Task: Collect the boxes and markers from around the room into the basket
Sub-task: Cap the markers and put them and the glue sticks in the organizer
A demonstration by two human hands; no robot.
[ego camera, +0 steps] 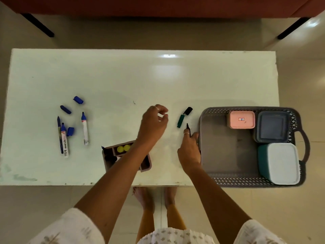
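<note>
Basket (207, 120): right of frame, holds 3 boxes: pink (241, 119), grey (271, 126), teal (279, 162).
Left: blue markers (84, 128) & caps, mid-left, uncollected.
R hand (190, 148): clamped on black marker (187, 128).
L hand (153, 120): fingers curled, holding nothing seen.

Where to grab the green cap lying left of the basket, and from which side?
Pinch the green cap across its narrow middle, from above. It lies flat on the table, long axis running near to far, both long sides bare. The black cap sits at its far end, so avoid that end. The left hand, empty with curled fingers, is closest.
</note>
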